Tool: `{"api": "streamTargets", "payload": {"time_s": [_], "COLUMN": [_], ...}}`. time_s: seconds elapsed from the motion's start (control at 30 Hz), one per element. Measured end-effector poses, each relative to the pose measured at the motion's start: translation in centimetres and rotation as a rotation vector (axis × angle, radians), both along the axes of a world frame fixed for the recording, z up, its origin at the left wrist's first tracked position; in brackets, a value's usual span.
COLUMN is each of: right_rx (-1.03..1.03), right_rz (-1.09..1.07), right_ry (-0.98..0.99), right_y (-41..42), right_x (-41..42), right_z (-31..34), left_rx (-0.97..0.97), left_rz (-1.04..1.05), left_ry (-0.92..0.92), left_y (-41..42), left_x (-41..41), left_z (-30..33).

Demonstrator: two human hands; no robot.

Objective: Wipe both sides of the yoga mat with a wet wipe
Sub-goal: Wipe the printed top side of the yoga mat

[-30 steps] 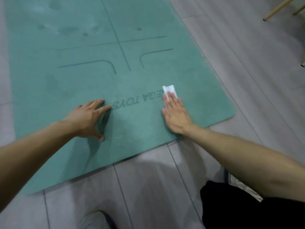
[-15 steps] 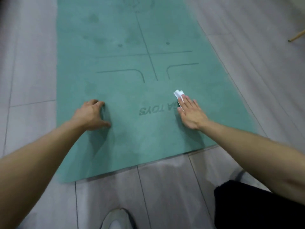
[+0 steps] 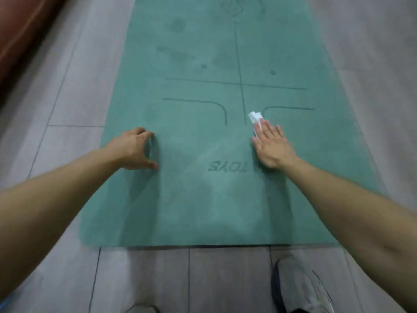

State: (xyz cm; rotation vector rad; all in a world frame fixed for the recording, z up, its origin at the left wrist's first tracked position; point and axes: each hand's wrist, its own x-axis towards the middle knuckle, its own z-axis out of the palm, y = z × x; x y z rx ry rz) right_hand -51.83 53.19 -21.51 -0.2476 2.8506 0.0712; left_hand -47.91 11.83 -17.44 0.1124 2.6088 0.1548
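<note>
A green yoga mat (image 3: 203, 211) with dark alignment lines lies flat on the floor, running away from me. My right hand (image 3: 272, 145) lies flat with straight fingers on the mat, pressing a folded white wet wipe (image 3: 256, 117) whose end sticks out past the fingertips. The hand covers part of the printed lettering near the mat's close end. My left hand (image 3: 133, 149) rests on the mat near its left edge, fingertips and thumb braced on the surface with nothing in it.
Grey floor tiles (image 3: 67, 98) surround the mat. A reddish-brown piece of furniture (image 3: 18, 30) fills the top left corner. My grey shoe (image 3: 300, 288) stands on the floor just below the mat's near edge, and another shoe tip (image 3: 142, 309) shows at the bottom.
My right hand has slid the wipe farther up the mat, from the lettering toward the curved line. The view has swung so the mat now runs straight ahead. The left hand stays braced near the left edge.
</note>
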Motion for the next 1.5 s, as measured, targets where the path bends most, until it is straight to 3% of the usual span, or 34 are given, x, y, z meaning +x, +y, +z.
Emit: {"api": "streamTargets", "payload": {"time_s": [0.07, 0.13, 0.3, 0.37, 0.43, 0.57, 0.63, 0.7, 0.8, 0.87, 0.9, 0.97, 1.07, 1.13, 1.2, 1.3, 1.37, 1.43, 1.5], "right_rx": [-0.03, -0.127, -0.228, -0.229, -0.219, -0.08, -0.105, -0.164, -0.233, -0.199, -0.192, -0.154, -0.028, -0.073, -0.158, -0.248, -0.238, -0.191, -0.132], "right_rz": [-0.117, -0.037, 0.798, 0.961, 0.822, 0.204, 0.1, 0.291, 0.873, 1.109, 1.105, 0.895, 0.358, 0.067, 0.179, 0.778, 1.015, 0.923, 0.53], "right_ry": [-0.011, 0.028, -0.031, -0.042, -0.002, 0.028, -0.011, -0.011, -0.097, -0.136, -0.129, -0.071, -0.024, -0.032, 0.04, -0.001, -0.071, -0.03, 0.042], "right_y": [0.8, -3.0, -13.5, -12.3, -9.0, -0.4, -0.5, -4.2, -10.0, -10.3, -9.4, -6.9, -2.8, -3.3, -6.9, -10.8, -10.4, -8.2, -4.6], "right_x": [-2.1, -1.4, 6.0, 4.3, -0.2, -10.2, -11.6, -9.4, -3.1, -3.7, -5.8, -11.6, -20.0, -21.2, -17.5, -8.9, -9.1, -13.7, -19.1], "right_z": [-0.2, -1.0, -2.1, -2.0, -1.8, -0.4, -0.3, -0.7, -1.7, -1.3, -1.1, -0.6, 0.5, 0.3, -1.1, -2.7, -1.8, -1.4, -1.3], "left_rx": [-0.017, -0.031, -0.078, -0.116, -0.124, -0.056, -0.074, -0.089, -0.132, -0.137, -0.126, -0.102, -0.094, -0.113, -0.122, -0.131, -0.145, -0.14, -0.147], "left_rz": [0.01, 0.024, 0.052, 0.037, 0.054, 0.099, 0.113, 0.109, 0.098, 0.088, 0.093, 0.121, 0.134, 0.128, 0.119, 0.111, 0.101, 0.098, 0.084], "left_ry": [-0.017, -0.012, 0.01, -0.006, -0.036, -0.033, -0.062, -0.075, -0.054, -0.044, -0.046, -0.061, -0.068, -0.063, -0.053, -0.053, -0.055, -0.055, -0.062], "left_y": [0.1, 0.3, 1.7, 2.1, 2.7, 4.9, 6.1, 6.5, 6.4, 6.4, 6.4, 6.2, 6.2, 6.4, 6.4, 6.4, 6.3, 6.2, 6.1], "left_x": [-0.6, -1.6, -4.8, -6.8, -8.9, -11.5, -12.6, -13.1, -12.9, -13.0, -13.1, -13.3, -13.2, -13.2, -13.3, -13.4, -13.4, -13.4, -13.5], "left_z": [0.6, 1.2, 1.2, 0.7, 0.6, 0.7, 0.8, 0.8, 0.7, 0.6, 0.5, 0.4, 0.4, 0.5, 0.6, 0.5, 0.4, 0.2, 0.2]}}
